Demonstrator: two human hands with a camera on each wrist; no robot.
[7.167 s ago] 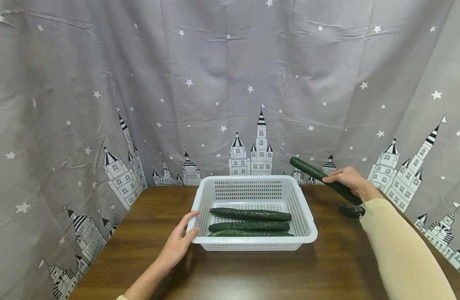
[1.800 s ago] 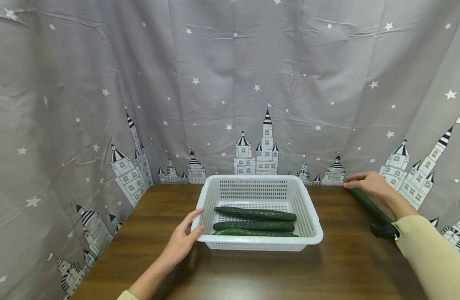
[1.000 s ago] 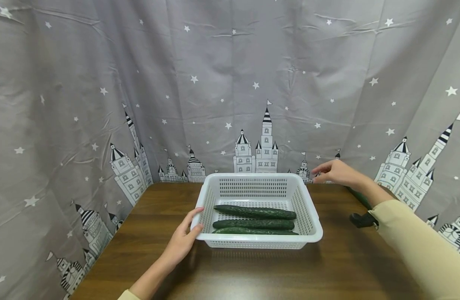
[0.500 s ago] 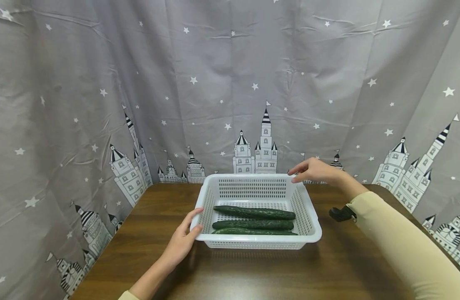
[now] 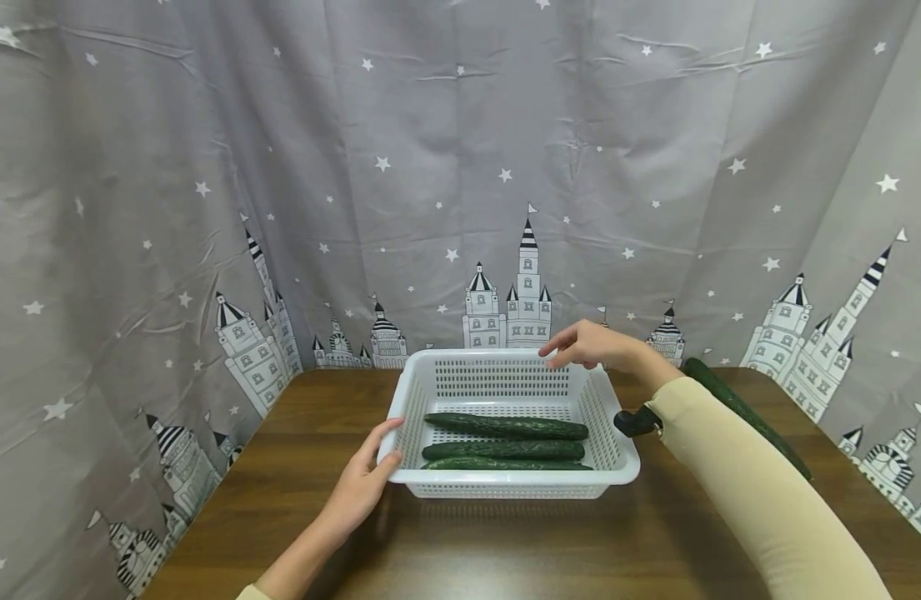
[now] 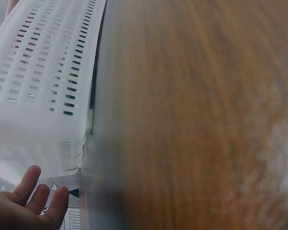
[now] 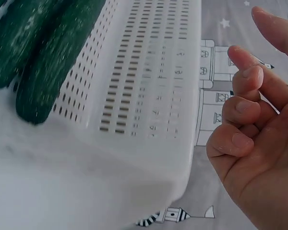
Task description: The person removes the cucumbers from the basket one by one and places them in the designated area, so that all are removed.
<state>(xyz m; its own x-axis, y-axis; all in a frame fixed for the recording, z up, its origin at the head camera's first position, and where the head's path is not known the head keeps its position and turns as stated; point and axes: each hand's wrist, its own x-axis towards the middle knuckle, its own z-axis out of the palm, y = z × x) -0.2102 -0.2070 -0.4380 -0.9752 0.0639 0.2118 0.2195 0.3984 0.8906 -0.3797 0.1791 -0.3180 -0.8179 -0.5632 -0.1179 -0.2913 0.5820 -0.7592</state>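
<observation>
A grey curtain (image 5: 460, 125) printed with white stars and castles is hung behind a brown table (image 5: 317, 433). On the table a white basket (image 5: 516, 477) with slotted walls is placed, its back rim near the curtain. Three cucumbers (image 5: 503, 450) are laid lengthwise inside; the front two are set close together, the third is kept a little behind them, and the frontmost is partly covered by the front rim. A fourth cucumber (image 5: 739, 408) is laid slantwise on the table, well to the right of the basket, and is partly hidden by a cream sleeve (image 5: 753, 483).

The basket's left rim is touched by the left hand (image 5: 358, 487), whose fingers are relaxed and spread. The right hand (image 5: 591, 343) is held by the back rim, near the right corner; its thumb and forefinger are extended apart, the other fingers loosely bent towards the palm.
</observation>
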